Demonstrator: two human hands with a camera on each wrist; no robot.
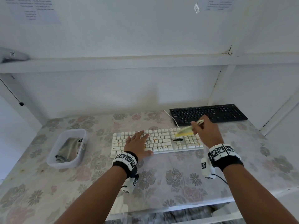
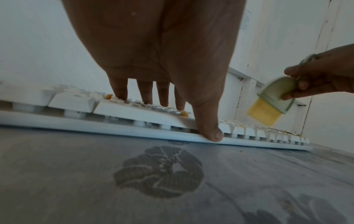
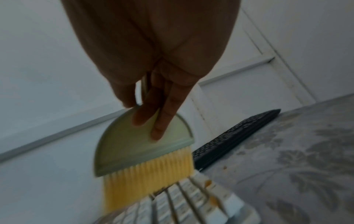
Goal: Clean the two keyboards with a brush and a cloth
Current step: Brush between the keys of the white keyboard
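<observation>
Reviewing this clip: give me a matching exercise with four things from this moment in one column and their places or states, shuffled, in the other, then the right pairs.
1. white keyboard
2. black keyboard
3. brush
4. cloth

A. lies in the clear tub
B. gripped by the right hand
C. at the back right, untouched
D. under the flat left hand

Pairs: 1-D, 2-C, 3-B, 4-A

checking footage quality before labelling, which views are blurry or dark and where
Head view: evenly lit and mostly sharp, with wide-angle bending at the edges. Left wrist view: the brush is motion-blurred and the left hand is dim against the bright wall. Right wrist view: soft throughout, with the right hand dark and the white keyboard smeared.
</observation>
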